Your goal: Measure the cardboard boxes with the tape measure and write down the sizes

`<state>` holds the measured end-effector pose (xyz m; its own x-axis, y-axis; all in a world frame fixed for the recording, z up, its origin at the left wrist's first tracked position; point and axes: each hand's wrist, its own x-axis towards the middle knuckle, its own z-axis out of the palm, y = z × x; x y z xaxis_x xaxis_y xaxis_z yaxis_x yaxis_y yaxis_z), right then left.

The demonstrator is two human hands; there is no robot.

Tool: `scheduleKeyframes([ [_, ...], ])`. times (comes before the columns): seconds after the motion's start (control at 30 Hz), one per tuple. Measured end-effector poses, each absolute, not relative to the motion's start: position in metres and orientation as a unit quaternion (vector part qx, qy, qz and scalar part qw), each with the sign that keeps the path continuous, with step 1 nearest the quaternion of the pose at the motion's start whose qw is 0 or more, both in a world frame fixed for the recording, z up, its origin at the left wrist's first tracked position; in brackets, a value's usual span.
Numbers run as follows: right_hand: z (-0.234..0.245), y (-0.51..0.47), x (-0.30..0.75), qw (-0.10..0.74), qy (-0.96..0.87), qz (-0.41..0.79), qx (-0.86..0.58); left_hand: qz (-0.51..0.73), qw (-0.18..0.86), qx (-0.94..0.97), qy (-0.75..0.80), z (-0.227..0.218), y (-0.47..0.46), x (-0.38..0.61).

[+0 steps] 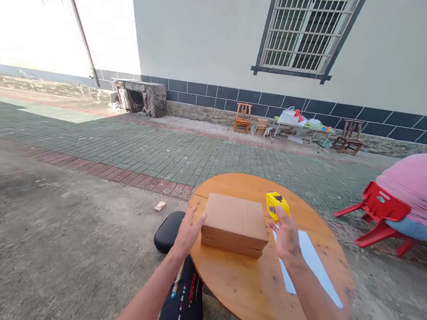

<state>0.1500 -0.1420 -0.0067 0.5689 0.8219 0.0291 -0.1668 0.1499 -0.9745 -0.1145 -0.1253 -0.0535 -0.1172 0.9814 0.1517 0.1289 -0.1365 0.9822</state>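
A closed brown cardboard box [231, 214] rests on a round wooden table [246, 289]. My left hand [186, 232] is at the box's left side, its fingers apart and the fingertips at or very near the cardboard. To the right of the box, my right hand [287, 239] grips a yellow tape measure [274, 200] with a black part on top. Some of its fingers are hidden behind the hand. Beneath my right forearm lies a white sheet of paper [316, 266], partly covered by the arm.
A black rounded case [169, 232] is beside the table's left edge. At right, a person in a pink shirt [422, 184] sits on a red plastic chair [384, 205]. Along the wall stand wooden chairs, a folding table [303, 125] with bags, and an old stone structure [141, 96].
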Motion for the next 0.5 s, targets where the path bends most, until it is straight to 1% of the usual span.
scheduleKeyframes([
  [0.1,-0.008,-0.145,0.149,0.697,-0.286,0.377,-0.538,0.488,0.482,0.553,0.473,-0.037,-0.107,-0.094],
  [0.2,-0.003,-0.158,0.151,0.715,-0.279,0.402,-0.500,0.484,0.511,0.564,0.432,-0.036,-0.123,-0.087],
  [0.33,-0.003,-0.200,0.161,0.766,-0.265,0.410,-0.419,0.513,0.502,0.553,0.423,-0.066,-0.170,-0.093],
  [0.43,-0.022,-0.234,0.163,0.780,-0.244,0.382,-0.431,0.513,0.463,0.545,0.476,-0.098,-0.202,-0.092],
  [0.5,-0.038,-0.249,0.162,0.788,-0.210,0.368,-0.446,0.512,0.433,0.540,0.509,-0.111,-0.213,-0.087],
])
